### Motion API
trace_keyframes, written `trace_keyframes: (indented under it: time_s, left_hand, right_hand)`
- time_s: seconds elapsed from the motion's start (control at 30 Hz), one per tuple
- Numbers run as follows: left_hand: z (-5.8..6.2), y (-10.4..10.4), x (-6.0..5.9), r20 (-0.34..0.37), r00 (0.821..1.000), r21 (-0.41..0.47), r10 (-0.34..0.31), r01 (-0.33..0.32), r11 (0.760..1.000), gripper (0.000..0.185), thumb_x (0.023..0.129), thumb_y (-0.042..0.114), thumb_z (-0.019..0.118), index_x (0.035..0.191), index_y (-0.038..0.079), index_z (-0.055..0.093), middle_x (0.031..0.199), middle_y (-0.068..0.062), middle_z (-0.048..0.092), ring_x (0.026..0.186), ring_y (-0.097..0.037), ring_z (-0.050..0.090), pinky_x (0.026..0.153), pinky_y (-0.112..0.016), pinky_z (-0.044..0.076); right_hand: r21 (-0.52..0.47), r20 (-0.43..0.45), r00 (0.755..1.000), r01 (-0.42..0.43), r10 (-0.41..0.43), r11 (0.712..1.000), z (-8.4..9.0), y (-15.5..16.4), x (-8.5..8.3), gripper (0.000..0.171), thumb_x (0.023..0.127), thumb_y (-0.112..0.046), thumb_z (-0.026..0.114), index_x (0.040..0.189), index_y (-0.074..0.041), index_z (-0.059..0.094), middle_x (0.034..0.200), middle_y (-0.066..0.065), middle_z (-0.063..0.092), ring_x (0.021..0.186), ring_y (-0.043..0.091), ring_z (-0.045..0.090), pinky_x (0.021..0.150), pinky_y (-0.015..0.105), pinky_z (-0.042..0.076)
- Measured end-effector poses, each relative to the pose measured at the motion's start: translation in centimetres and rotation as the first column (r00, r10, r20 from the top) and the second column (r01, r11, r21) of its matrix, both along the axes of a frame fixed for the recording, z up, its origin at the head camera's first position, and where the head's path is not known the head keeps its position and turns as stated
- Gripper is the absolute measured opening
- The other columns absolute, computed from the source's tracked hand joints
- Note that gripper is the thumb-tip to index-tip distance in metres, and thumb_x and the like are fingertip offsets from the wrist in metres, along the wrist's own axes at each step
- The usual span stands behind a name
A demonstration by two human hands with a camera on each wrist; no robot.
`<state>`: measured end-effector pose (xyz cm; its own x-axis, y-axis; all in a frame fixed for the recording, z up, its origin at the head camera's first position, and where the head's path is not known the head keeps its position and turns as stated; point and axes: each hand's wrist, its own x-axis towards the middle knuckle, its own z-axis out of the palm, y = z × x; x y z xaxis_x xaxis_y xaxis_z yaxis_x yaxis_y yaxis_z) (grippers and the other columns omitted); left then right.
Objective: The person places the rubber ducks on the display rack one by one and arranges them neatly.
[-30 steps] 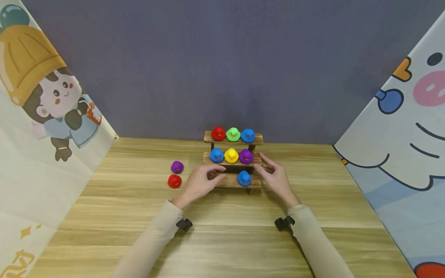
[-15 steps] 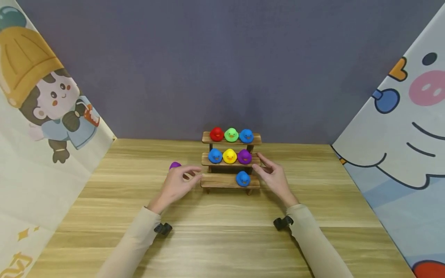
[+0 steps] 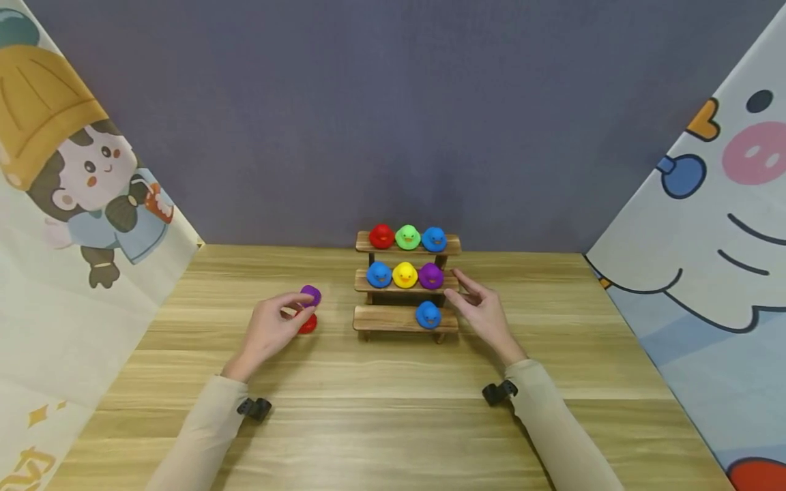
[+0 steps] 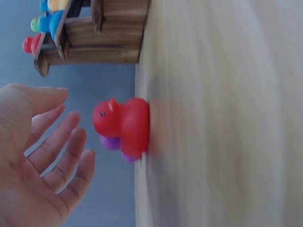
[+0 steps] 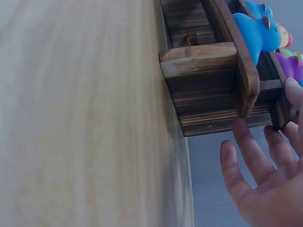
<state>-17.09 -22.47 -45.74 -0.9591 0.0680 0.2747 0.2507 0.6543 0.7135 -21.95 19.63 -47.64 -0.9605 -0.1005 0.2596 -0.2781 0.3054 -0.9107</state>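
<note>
My left hand (image 3: pixel 270 331), fingers spread and holding nothing, hovers just beside the red duck (image 4: pixel 124 124); my right hand (image 3: pixel 482 315) rests open by the wooden shelf (image 3: pixel 405 318).

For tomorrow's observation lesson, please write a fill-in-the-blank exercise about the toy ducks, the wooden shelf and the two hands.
The top step of the wooden shelf holds a red, a ____ and a blue duck.
The bottom step holds a single ____ duck.
The left hand is open beside a red duck and a ____ duck on the table.
The right hand is at the shelf's ____ step.

Missing words: green; blue; purple; middle
</note>
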Motion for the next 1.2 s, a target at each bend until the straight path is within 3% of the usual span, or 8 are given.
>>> trace_keyframes:
  time_s: [0.27,0.6,1.0,1.2]
  left_hand:
    - [-0.8,-1.8,0.3,0.055,0.998,-0.031,-0.020,0.022,0.999,0.028,0.097,0.020,0.080,0.121,0.005,0.079,0.115,-0.020,0.079,0.090,-0.033,0.080,0.080,-0.043,0.066]
    - [-1.1,-2.0,0.3,0.102,0.994,-0.105,-0.035,0.045,0.993,0.025,0.096,0.020,0.080,0.119,0.012,0.081,0.120,-0.015,0.079,0.100,-0.034,0.078,0.085,-0.048,0.064]
    - [-0.9,-2.2,0.3,0.133,0.990,-0.113,-0.038,0.053,0.992,0.026,0.096,0.020,0.080,0.120,0.010,0.080,0.110,-0.014,0.080,0.099,-0.031,0.076,0.073,-0.032,0.057]
    - [-1.0,-2.1,0.3,0.137,0.990,-0.103,-0.039,0.054,0.993,0.024,0.096,0.019,0.080,0.119,0.010,0.081,0.109,-0.014,0.080,0.098,-0.030,0.076,0.073,-0.032,0.058]
  right_hand:
    - [0.008,0.005,1.000,-0.001,0.001,1.000,0.1,0.0,0.1,0.059,0.102,-0.027,0.075,0.155,-0.010,0.055,0.162,0.010,0.052,0.124,0.037,0.070,0.095,0.014,0.057]
    - [0.013,0.012,1.000,-0.002,0.002,1.000,0.2,0.1,0.2,0.059,0.103,-0.026,0.074,0.156,-0.010,0.054,0.162,0.011,0.052,0.124,0.038,0.070,0.094,0.015,0.057]
    - [0.002,0.028,1.000,-0.007,0.006,1.000,0.3,0.0,0.2,0.060,0.103,-0.029,0.074,0.156,-0.012,0.054,0.163,0.008,0.052,0.124,0.037,0.070,0.093,0.014,0.057]
    - [-0.011,0.036,0.999,-0.008,0.008,1.000,0.2,0.0,0.2,0.059,0.103,-0.026,0.074,0.156,-0.012,0.054,0.162,0.009,0.051,0.124,0.039,0.070,0.093,0.014,0.057]
